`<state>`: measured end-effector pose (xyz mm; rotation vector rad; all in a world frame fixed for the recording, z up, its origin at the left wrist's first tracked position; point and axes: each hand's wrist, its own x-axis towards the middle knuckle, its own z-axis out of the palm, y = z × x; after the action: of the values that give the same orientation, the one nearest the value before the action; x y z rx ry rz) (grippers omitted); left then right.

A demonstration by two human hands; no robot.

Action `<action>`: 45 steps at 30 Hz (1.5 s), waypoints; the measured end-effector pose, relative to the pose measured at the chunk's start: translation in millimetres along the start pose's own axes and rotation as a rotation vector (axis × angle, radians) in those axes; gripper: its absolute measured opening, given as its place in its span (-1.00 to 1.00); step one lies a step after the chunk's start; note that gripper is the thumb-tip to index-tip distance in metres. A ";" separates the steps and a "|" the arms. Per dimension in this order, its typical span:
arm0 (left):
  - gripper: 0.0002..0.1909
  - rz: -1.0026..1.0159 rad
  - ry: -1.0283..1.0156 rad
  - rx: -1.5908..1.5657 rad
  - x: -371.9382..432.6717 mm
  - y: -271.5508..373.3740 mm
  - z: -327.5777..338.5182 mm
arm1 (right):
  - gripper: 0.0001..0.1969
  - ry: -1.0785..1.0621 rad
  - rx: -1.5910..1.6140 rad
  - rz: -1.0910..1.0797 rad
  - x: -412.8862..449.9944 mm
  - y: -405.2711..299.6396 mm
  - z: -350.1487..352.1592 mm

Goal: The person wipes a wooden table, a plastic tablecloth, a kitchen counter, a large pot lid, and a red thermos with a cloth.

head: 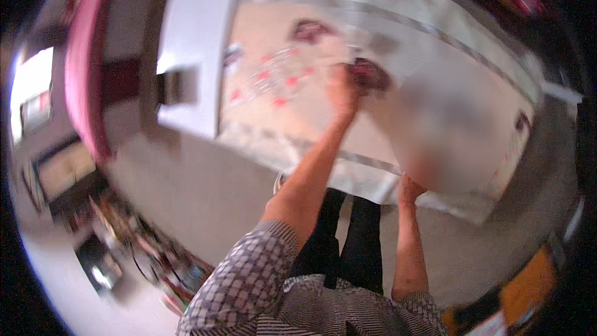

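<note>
A pale, patterned cloth cover [298, 121] with red and dark floral marks lies over a long, table-like surface before me. My left hand [343, 91] is stretched over its middle, right beside a dark red patch [371, 75] that may be part of the print. Motion blur hides whether its fingers hold anything. Close to the near edge of the cover is my right hand [412, 189], low and to the right. A blurred round area hides part of it and much of the cover's right half, so its grip cannot be made out.
A smooth white surface [196, 32] adjoins the cover's left end, with a dark object [177, 86] on it. Pink fabric [84, 60] hangs farther left. Mixed items [154, 252] stand at the lower left, and an orange object [529, 284] at the lower right.
</note>
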<state>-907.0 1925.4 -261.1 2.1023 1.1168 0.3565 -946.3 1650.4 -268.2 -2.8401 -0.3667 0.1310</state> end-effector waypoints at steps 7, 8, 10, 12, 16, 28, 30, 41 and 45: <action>-0.90 -0.223 0.137 -0.284 -120.3 -83.2 -201.9 | -0.61 0.042 -0.006 -0.474 82.8 -222.6 11.2; -0.87 -0.197 0.224 -0.158 -140.8 -98.2 -227.7 | -0.59 0.120 0.009 -0.601 85.9 -247.7 23.4; -0.85 -0.393 0.261 -0.197 -232.2 -155.4 -253.4 | -0.63 -0.029 0.017 -0.794 49.2 -294.2 31.5; -0.93 -0.603 0.305 -0.093 -265.3 -152.9 -291.1 | -0.66 0.022 0.095 -0.999 7.8 -329.6 33.6; -0.78 -0.837 0.584 -0.228 -349.3 -174.0 -335.9 | -0.69 -0.569 0.160 -1.385 -89.3 -372.7 50.8; -0.82 -1.195 0.710 -0.458 -435.7 -136.7 -350.3 | -0.73 -0.166 0.240 -1.469 -32.8 -467.7 79.9; -0.85 -1.312 0.914 -0.791 -440.9 -123.5 -359.6 | -0.76 -0.817 -0.040 -1.467 -67.0 -469.4 50.0; -0.84 -1.328 1.028 -1.075 -393.8 -143.5 -448.9 | -0.68 -1.606 0.359 -0.468 -102.1 -469.1 -20.5; -0.90 -1.310 1.076 -1.153 -386.4 -168.8 -476.1 | -0.70 -2.108 0.494 -0.055 -144.1 -524.2 -17.0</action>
<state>-1491.5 1897.9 -12.0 -0.1182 1.8827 1.1061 -1206.9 2096.1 -97.1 -1.1200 -0.5455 2.5437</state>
